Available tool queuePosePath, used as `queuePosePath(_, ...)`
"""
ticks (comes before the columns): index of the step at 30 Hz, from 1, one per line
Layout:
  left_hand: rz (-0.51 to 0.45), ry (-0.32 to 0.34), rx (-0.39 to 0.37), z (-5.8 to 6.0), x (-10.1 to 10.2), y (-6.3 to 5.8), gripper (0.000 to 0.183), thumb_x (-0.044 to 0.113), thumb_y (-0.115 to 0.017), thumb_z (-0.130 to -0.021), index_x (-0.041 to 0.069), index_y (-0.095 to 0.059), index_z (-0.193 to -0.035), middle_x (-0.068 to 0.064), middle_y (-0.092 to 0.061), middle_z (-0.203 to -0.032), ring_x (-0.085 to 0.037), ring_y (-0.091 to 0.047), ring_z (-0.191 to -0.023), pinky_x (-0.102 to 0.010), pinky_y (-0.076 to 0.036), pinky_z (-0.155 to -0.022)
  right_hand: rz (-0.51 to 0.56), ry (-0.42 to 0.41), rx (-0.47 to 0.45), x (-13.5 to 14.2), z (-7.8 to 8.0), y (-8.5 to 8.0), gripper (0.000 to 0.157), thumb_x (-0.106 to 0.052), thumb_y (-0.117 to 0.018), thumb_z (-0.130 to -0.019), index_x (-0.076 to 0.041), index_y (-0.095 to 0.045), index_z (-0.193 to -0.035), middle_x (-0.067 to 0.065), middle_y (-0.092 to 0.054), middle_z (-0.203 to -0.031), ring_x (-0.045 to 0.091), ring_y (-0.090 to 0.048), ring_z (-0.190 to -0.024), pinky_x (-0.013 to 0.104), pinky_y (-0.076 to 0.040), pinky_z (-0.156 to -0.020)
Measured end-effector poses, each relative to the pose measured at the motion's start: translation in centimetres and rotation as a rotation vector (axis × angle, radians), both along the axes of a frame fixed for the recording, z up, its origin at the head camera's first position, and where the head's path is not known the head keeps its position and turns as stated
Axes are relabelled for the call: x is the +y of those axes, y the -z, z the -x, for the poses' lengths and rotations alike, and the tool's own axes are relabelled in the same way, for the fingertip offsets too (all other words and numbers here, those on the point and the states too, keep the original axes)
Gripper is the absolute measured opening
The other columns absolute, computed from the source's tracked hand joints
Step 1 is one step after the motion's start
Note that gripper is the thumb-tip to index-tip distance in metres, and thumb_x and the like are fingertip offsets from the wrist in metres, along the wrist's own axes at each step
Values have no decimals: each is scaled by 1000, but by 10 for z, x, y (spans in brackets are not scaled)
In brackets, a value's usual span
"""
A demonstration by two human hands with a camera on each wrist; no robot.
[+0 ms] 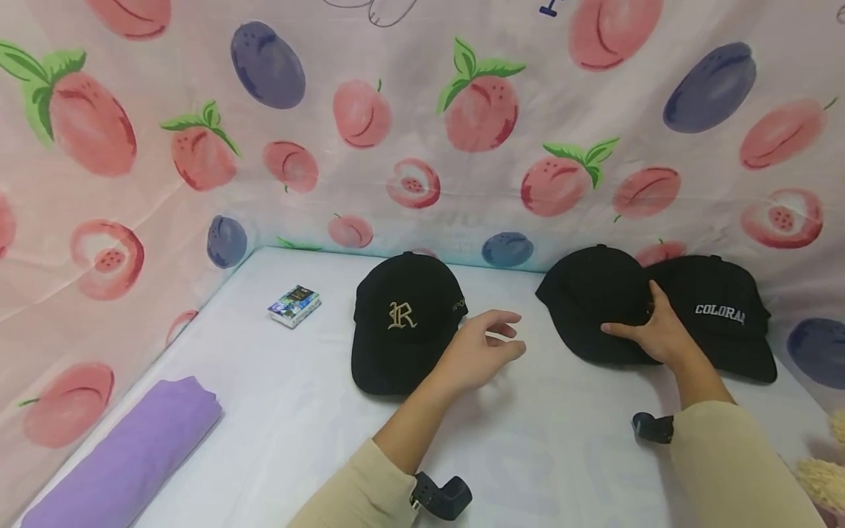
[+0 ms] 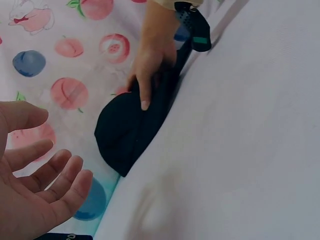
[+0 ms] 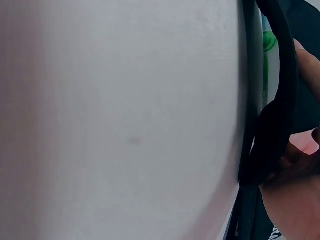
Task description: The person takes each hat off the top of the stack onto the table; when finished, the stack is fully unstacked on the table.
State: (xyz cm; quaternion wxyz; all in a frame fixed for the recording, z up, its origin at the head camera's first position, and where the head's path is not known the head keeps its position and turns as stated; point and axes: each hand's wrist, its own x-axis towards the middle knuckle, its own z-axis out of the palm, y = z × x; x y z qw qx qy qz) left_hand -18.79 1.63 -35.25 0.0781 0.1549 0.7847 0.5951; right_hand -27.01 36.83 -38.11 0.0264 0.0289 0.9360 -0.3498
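Note:
A plain black baseball cap (image 1: 581,301) is at the right, near the patterned cloth. My right hand (image 1: 660,334) grips its right edge, thumb across the near side and the other fingers partly hidden. Beside it, a second black cap with white "COLORA" lettering (image 1: 722,315) is overlapped by that hand and the first cap. My left hand (image 1: 477,353) holds nothing, its fingers loosely bent and spread in the left wrist view. It is just right of a third black cap with a gold R emblem (image 1: 399,345), overlapping its edge in the head view.
A small box with a colourful printed top (image 1: 294,305) lies at the back left. A purple folded cloth-like bundle (image 1: 132,458) stretches along the left edge. Fruit-patterned cloth (image 1: 396,95) rises behind the white surface (image 1: 277,411). Something yellow and fluffy (image 1: 821,480) shows at the lower right.

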Motion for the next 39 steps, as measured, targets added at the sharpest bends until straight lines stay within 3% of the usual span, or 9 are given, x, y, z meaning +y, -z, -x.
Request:
queuePosePath(6, -14, -21, 19, 1, -9, -8, 40, 23, -69, -96, 19, -67, -136, -1, -69, -120, -17, -69, -109, -30, -56, -89, -37, 36, 7, -1, -2, 1, 133, -54, -77, -88, 0, 21, -160, 46, -4, -160, 64, -10, -148, 77, -16, -116)
queuePosePath(20, -18, -51, 65, 1, -37, -31, 42, 24, -67, -99, 20, -63, -141, -5, -67, -125, -17, -65, -112, -37, -57, -93, -86, 72, 61, -2, -6, 1, 123, -52, -71, -93, 6, 14, -160, 48, -11, -158, 65, -19, -145, 76, -22, -114)
queuePosePath(29, -13, -88, 104, 2, -56, -38, 38, 24, -67, -100, 18, -65, -137, -6, -67, -123, -20, -65, -110, -38, -57, -95, -65, 87, 96, -12, -6, 2, 118, -49, -70, -95, 8, 9, -160, 47, -9, -159, 65, -15, -146, 75, -20, -116)
queuePosePath(39, -18, -135, 148, 7, -78, -41, 37, 19, -68, -99, 15, -67, -135, -8, -69, -120, -23, -68, -109, -44, -55, -99, -157, 96, 106, -12, -17, 0, 110, -52, -62, -99, 11, 5, -160, 50, -13, -154, 68, -17, -142, 77, -21, -114)
